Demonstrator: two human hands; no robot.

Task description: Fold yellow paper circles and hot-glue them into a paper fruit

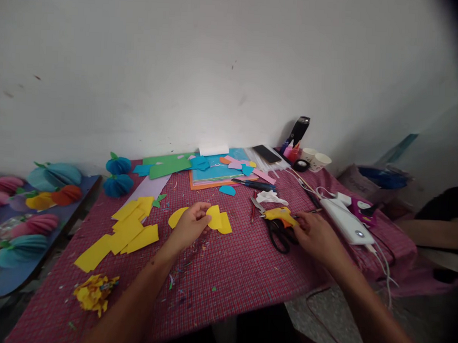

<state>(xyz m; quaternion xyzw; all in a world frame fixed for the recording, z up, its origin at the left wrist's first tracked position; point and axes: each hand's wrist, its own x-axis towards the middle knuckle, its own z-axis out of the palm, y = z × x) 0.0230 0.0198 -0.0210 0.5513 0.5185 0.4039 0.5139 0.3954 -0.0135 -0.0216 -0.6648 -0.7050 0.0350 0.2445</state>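
My left hand (192, 221) pinches a folded yellow paper piece (214, 217) with a rounded edge, above the middle of the table. Another yellow paper piece (224, 223) lies just right of it, and a rounded yellow piece (177, 217) shows left of the hand. Over on the right, my right hand (314, 233) has its fingers closed round the back of a yellow hot glue gun (278, 214), whose nozzle points left. Black-handled scissors (278, 239) lie partly under the glue gun. A crumpled white tissue (271, 197) is behind it.
Yellow paper rectangles (130, 230) and a crumpled yellow paper ball (94, 293) lie at left. Coloured sheets (210, 170) lie along the wall. A white power bank (346, 222) with cables stands right, near paper cups (320, 161). Paper pumpkins (54, 176) fill a side table.
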